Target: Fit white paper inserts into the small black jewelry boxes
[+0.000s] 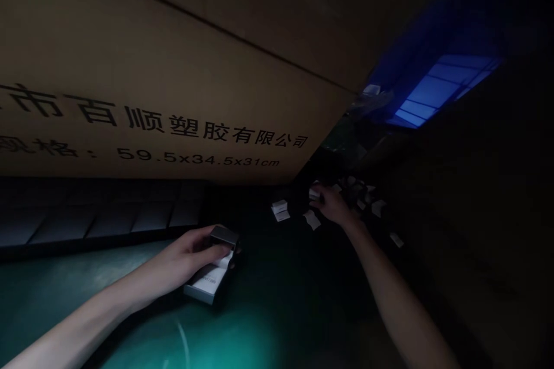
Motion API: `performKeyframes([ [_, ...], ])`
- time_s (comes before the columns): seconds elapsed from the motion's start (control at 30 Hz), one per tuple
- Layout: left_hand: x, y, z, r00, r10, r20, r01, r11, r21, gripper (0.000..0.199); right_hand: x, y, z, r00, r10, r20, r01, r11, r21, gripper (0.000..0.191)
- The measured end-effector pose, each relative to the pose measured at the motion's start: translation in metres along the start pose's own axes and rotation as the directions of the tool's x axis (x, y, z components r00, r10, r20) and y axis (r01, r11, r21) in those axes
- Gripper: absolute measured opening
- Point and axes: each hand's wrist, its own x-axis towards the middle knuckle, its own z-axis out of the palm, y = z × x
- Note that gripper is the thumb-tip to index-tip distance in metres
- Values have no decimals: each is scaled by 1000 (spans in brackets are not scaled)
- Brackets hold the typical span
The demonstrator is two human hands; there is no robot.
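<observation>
On a glossy green work surface (234, 337), lower centre of the frame, a person's left hand (193, 256) grips a small dark-grey rectangular box (200, 294). The thumb presses down on folded white printed paper (210, 278) lying inside, while the other fingers curl around the box's far side. At middle left, dark-grey flat-faced boxes (149, 216) sit side by side in a row; their contents cannot be seen. Right of centre, a small white folded slip (280, 210) rests near the right hand (333, 204), whose fingers are bent close around another white slip (313, 192); the dimness hides whether they pinch it. Loose white papers (378, 208) scatter just beyond. A large brown cardboard carton (173, 63), printed "59.5x34.5x31cm," fills the upper left, and a shiny blue surface (428, 92) gleams at upper right.
</observation>
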Motion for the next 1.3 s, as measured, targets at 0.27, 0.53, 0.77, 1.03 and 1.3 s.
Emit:
performKeyframes([
  [0.27,-1,4,1,1000,-7,4,7,1000,16,50,-1,-9,14,995,-20,-100,20,1000,-2,22],
  [0.53,-3,7,2,1000,-5,25,4,1000,12,45,-1,1,24,979,41,-197,-31,998,56,26],
  [0.77,-4,7,1,1000,-4,11,4,999,46,53,-14,1,34,961,19,-275,19,990,137,31],
  [1.03,-3,6,0,1000,-17,22,16,1000,13,55,-34,-8,43,915,-3,-403,111,963,245,33],
  [1.3,-2,2,0,999,-35,-3,35,999,-26,54,-33,4,35,799,128,-588,-30,985,172,31],
])
